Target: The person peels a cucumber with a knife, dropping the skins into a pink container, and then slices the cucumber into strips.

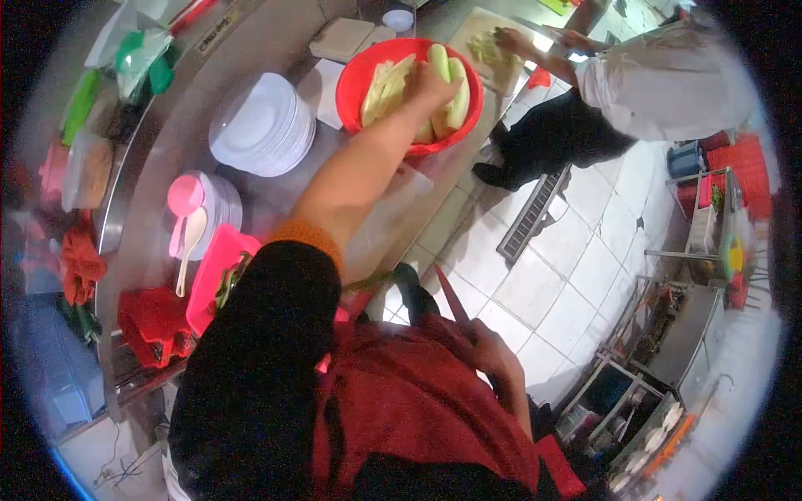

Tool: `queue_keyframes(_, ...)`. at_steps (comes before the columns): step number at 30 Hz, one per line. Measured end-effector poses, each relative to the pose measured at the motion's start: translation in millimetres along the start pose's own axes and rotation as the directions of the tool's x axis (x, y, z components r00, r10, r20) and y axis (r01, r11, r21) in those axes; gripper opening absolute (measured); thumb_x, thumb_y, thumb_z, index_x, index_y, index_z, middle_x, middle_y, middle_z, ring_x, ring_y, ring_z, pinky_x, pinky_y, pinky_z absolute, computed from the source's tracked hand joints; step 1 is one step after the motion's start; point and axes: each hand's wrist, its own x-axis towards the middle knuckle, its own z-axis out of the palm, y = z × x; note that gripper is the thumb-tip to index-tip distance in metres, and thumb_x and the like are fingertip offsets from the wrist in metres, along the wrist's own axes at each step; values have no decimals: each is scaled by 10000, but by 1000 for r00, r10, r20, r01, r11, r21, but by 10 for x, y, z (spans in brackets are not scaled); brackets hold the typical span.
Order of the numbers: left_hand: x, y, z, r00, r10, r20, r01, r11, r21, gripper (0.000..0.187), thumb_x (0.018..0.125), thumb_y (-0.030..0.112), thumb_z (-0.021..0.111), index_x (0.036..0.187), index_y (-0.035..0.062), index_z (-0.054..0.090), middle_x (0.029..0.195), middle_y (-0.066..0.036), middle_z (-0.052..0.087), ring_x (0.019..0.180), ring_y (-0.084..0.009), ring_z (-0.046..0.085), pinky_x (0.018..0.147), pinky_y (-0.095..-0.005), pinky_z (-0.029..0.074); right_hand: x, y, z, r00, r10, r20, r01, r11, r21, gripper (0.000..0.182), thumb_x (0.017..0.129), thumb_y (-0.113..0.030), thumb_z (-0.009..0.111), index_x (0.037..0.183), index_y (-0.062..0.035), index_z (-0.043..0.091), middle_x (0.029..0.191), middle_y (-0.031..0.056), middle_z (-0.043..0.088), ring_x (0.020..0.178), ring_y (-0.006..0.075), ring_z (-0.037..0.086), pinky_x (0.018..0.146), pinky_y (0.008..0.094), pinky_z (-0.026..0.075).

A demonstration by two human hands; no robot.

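My left hand [430, 90] reaches into a red basin [344, 93] at the top centre, its fingers closed round a long pale green vegetable [439, 60]; the fingertips are partly hidden. Another pale green vegetable [459, 96] lies just right of that hand. Pale cut strips [388, 83] fill the basin's left side. Low at the right of my body, my right hand [494, 351] is closed on a knife [452, 296] with a reddish blade pointing up and away.
Stacked white plates [255, 125], a pink ladle [185, 196], a wooden spoon [194, 238] and a pink tray [221, 275] stand left on the metal counter. A co-worker [660, 83] at upper right has a hand over cut vegetables on a board [468, 25]. Racks [710, 225] stand far right.
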Motion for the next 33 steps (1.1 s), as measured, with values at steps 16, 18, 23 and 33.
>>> queue_keyframes(16,-295,-401,-960,932,-2,361,275,652,-706,382,919,400,573,1115,81,649,926,-67,685,801,-182,649,675,-358,501,270,441,-409,993,106,-54,-100,989,106,216,894,-181,593,973,4,516,747,170,600,646,269,614,611,415,479)
queue_keyframes(18,-102,-588,-905,937,26,349,258,622,-739,309,916,330,594,1044,57,664,886,-78,688,766,-199,659,658,-364,516,341,276,-465,991,104,-78,-99,993,67,208,900,-182,585,974,-1,516,722,158,590,668,270,616,612,413,471)
queue_keyframes(23,-192,-838,-1234,865,81,495,401,481,-780,157,867,196,612,965,80,653,814,-59,645,678,-183,613,626,-372,529,479,75,-496,988,-91,-121,90,996,-8,180,919,-169,576,1001,-12,544,732,123,579,601,204,575,551,357,458)
queue_keyframes(33,-2306,-1574,-2275,727,282,626,480,443,-757,618,915,348,589,1379,-32,445,1200,-145,624,1011,-220,643,853,-320,517,725,-898,-318,761,-482,-434,644,489,588,359,918,-62,585,1231,-15,414,1169,183,628,506,46,481,392,209,420)
